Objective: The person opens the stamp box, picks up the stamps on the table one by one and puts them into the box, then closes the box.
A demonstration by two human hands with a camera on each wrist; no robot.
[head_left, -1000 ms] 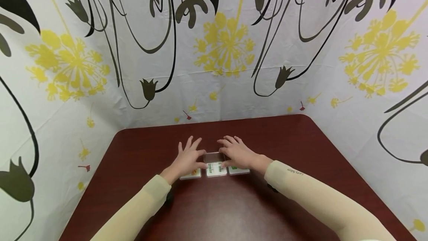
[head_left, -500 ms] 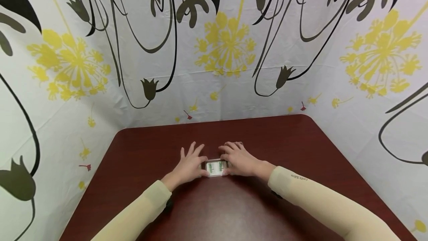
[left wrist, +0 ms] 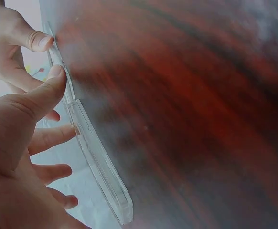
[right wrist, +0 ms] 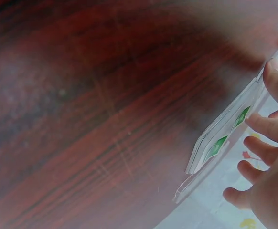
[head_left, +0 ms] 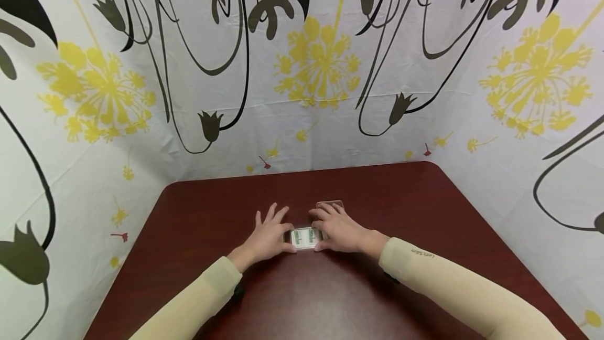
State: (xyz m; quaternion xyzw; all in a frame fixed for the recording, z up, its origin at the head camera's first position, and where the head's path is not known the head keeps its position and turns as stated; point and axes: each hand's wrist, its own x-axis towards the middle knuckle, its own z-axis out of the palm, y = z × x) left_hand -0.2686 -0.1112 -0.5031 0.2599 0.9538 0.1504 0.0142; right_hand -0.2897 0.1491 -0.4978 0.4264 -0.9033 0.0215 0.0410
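Observation:
A flat clear plastic case [head_left: 305, 238] with a white and green printed card lies mid-table. My left hand [head_left: 263, 235] is at its left end, thumb along the near edge and index finger at the far edge; the other fingers spread away. My right hand [head_left: 343, 231] holds the right end the same way. Another clear case [left wrist: 103, 162] extends under my left hand in the left wrist view. One with green pictures [right wrist: 225, 136] lies beneath my right hand in the right wrist view. Both are mostly hidden in the head view.
Past the right fingertips shows the edge of a clear plastic case [head_left: 330, 203]. Everything lies on a dark red-brown table [head_left: 302, 298] with rounded far corners. A white floral-printed cloth [head_left: 302, 77] surrounds the table's back and sides.
Both hands have come slightly nearer the body, down over the case ends. The side cases and the clear piece behind the middle one are now out of sight; a clear edge shows past the right fingers.

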